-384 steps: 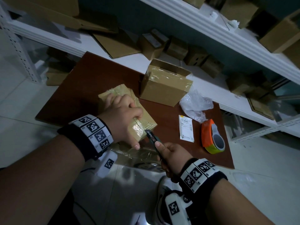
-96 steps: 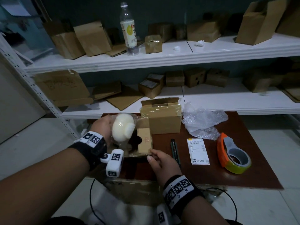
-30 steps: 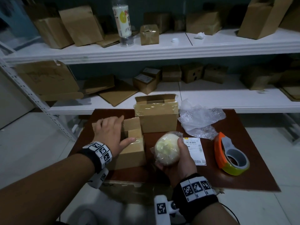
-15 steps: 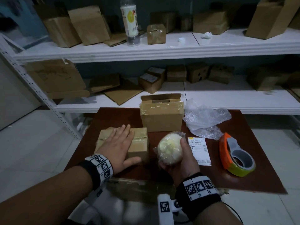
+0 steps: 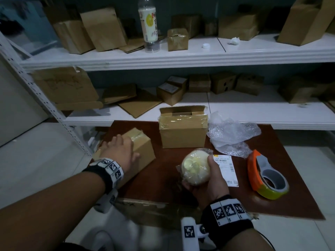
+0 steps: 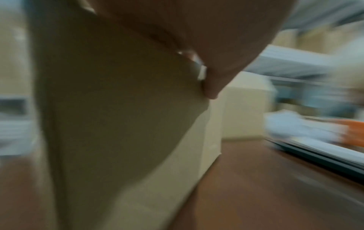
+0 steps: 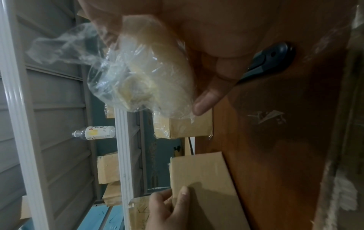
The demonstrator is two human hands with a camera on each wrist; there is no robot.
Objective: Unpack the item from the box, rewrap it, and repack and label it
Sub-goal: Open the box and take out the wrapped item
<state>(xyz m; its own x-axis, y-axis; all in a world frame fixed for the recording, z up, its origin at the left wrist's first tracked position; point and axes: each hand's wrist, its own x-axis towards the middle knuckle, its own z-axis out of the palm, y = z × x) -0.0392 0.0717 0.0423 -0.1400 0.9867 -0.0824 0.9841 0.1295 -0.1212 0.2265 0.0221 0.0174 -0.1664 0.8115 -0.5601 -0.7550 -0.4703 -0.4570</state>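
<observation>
My right hand grips a round cream item in a clear plastic bag, held just above the front of the brown table. The right wrist view shows the bagged item between thumb and fingers. My left hand holds a taped cardboard box at the table's left edge, fingers over its top and thumb on its near side. That box stands tilted. In the left wrist view the thumb presses on the blurred box.
An open cardboard box stands at the table's back middle, with bubble wrap to its right. A printed label and an orange tape dispenser lie at the right. A dark cutter lies under my right hand. White shelves with boxes stand behind.
My left hand lay flat on the box half a second ago; now it holds the box tipped up and shifted toward the table's left edge. My right hand keeps the bagged item.
</observation>
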